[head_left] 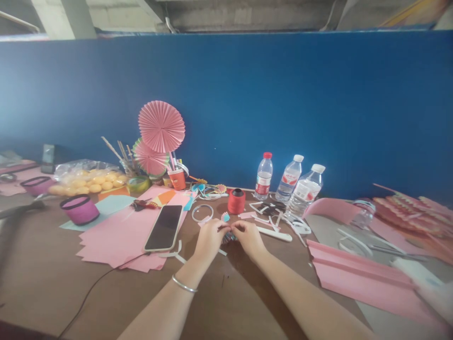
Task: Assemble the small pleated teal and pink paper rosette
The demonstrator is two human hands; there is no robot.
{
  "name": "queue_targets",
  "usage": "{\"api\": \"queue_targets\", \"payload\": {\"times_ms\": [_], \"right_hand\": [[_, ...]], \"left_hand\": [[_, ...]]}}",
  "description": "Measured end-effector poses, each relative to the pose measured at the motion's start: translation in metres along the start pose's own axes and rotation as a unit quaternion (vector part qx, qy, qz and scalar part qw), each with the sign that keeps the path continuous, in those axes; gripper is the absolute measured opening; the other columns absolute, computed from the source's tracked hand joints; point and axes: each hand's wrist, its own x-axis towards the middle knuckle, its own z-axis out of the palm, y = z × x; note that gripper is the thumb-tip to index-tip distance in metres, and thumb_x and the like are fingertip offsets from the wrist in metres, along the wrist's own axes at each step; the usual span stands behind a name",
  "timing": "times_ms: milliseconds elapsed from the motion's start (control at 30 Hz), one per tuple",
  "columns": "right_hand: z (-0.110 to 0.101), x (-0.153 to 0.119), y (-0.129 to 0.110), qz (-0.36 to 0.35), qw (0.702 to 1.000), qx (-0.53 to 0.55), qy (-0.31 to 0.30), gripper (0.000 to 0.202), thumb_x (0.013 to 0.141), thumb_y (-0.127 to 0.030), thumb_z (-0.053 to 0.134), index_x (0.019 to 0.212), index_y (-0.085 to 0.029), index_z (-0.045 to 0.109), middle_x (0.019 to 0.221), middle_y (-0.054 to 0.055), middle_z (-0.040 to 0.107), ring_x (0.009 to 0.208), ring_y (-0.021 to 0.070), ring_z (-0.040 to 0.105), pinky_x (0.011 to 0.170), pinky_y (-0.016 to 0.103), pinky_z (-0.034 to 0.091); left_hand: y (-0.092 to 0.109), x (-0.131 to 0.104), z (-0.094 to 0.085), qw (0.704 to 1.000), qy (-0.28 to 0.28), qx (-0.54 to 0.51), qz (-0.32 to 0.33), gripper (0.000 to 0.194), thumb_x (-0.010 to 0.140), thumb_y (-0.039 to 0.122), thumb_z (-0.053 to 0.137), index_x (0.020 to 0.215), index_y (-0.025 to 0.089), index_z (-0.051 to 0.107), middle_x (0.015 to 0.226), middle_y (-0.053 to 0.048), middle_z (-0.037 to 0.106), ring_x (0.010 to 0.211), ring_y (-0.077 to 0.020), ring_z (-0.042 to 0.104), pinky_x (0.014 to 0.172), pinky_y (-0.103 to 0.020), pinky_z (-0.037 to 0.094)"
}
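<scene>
Near the middle of the brown table, my left hand [211,234] and my right hand [248,236] meet, both with fingers pinched together. Between and just below the fingertips is a small pleated paper piece [229,236], mostly hidden by the hands. What exactly each pinch holds is too small to make out. A small blue paper scrap [225,216] shows just beyond the fingertips. Behind the hands stands a red thread spool [236,202]. To the left of the spool lies a clear ring [203,213].
Pink paper sheets [106,243] and a phone [163,227] lie left. Three bottles [264,177] stand behind white strips and a white tool [275,234]. Folded pink paper [361,276] is right, beside a blurred hand [433,293]. Pink paper fans [162,126] stand by the blue wall.
</scene>
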Motion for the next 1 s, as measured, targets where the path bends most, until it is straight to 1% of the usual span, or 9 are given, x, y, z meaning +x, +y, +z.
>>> {"api": "queue_targets", "payload": {"times_ms": [133,267,433,533,600,667,800,900,1000], "right_hand": [[0.0,-0.001,-0.003,0.003,1.0,-0.002,-0.005,0.021,0.07,-0.029,0.046,0.071,-0.016,0.063,0.069,0.002,0.064,0.065,0.0149,0.056,0.061,0.024,0.042],[-0.002,-0.001,-0.006,-0.007,1.0,-0.009,-0.016,0.019,0.07,-0.027,0.047,0.071,-0.016,0.062,0.07,0.003,0.064,0.063,0.0147,0.056,0.06,0.024,0.042],[-0.002,-0.002,-0.007,-0.032,0.998,-0.054,-0.009,0.015,0.067,-0.023,0.049,0.07,-0.017,0.062,0.069,0.002,0.064,0.063,0.0146,0.057,0.061,0.024,0.041],[-0.002,-0.002,-0.007,-0.034,0.995,-0.09,0.003,0.013,0.067,-0.022,0.049,0.069,-0.018,0.061,0.069,0.002,0.064,0.064,0.0147,0.056,0.062,0.025,0.04],[-0.002,-0.004,-0.008,-0.048,0.993,-0.104,0.01,0.012,0.067,-0.021,0.048,0.069,-0.019,0.06,0.07,0.001,0.063,0.066,0.0144,0.055,0.064,0.025,0.04],[-0.003,-0.006,-0.01,-0.068,0.993,-0.101,0.015,0.013,0.068,-0.019,0.047,0.074,-0.019,0.059,0.07,0.0,0.061,0.065,0.0134,0.054,0.063,0.023,0.04],[-0.004,-0.01,-0.014,-0.105,0.991,-0.081,0.022,0.018,0.072,-0.02,0.042,0.085,-0.02,0.055,0.071,0.0,0.059,0.061,0.0122,0.053,0.06,0.022,0.04],[-0.004,-0.01,-0.014,-0.128,0.988,-0.079,0.024,0.022,0.076,-0.02,0.039,0.089,-0.02,0.057,0.08,0.003,0.061,0.072,0.0141,0.054,0.067,0.023,0.04],[-0.003,-0.009,-0.011,-0.14,0.987,-0.076,0.018,0.024,0.074,-0.018,0.041,0.09,-0.021,0.059,0.088,0.003,0.062,0.08,0.0153,0.055,0.073,0.025,0.04]], "left_hand": [[0.003,0.001,-0.003,1.0,0.017,0.006,-0.003,0.016,0.072,0.027,0.051,0.073,0.021,0.066,0.071,-0.001,0.064,0.068,-0.0141,0.056,0.087,-0.035,0.031],[0.006,0.001,-0.004,0.999,0.026,-0.006,-0.028,0.016,0.071,0.027,0.05,0.071,0.019,0.065,0.069,-0.001,0.065,0.067,-0.0146,0.056,0.087,-0.035,0.031],[0.008,0.0,-0.004,0.997,0.021,-0.032,-0.059,0.019,0.07,0.029,0.049,0.069,0.018,0.064,0.067,-0.002,0.065,0.063,-0.0146,0.056,0.079,-0.032,0.037],[0.009,-0.001,-0.004,0.996,0.017,-0.046,-0.075,0.021,0.07,0.03,0.048,0.066,0.017,0.064,0.064,-0.002,0.065,0.059,-0.0143,0.055,0.067,-0.028,0.04],[0.009,-0.001,-0.004,0.993,0.006,-0.076,-0.086,0.023,0.069,0.031,0.047,0.065,0.016,0.063,0.062,-0.002,0.064,0.056,-0.0135,0.054,0.058,-0.025,0.039],[0.009,-0.001,-0.004,0.988,-0.01,-0.115,-0.098,0.024,0.07,0.031,0.046,0.065,0.014,0.063,0.059,-0.002,0.063,0.052,-0.0124,0.053,0.052,-0.022,0.038],[0.011,0.0,-0.004,0.979,-0.023,-0.158,-0.13,0.024,0.069,0.03,0.046,0.061,0.013,0.061,0.053,0.0,0.059,0.047,-0.0107,0.051,0.046,-0.02,0.036],[0.013,0.0,-0.005,0.973,-0.024,-0.176,-0.144,0.021,0.068,0.028,0.047,0.059,0.013,0.059,0.05,0.001,0.057,0.045,-0.0101,0.05,0.043,-0.019,0.036],[0.014,0.0,-0.006,0.974,-0.021,-0.18,-0.138,0.02,0.067,0.027,0.047,0.058,0.014,0.059,0.05,0.001,0.057,0.046,-0.0103,0.051,0.044,-0.019,0.037]]}}
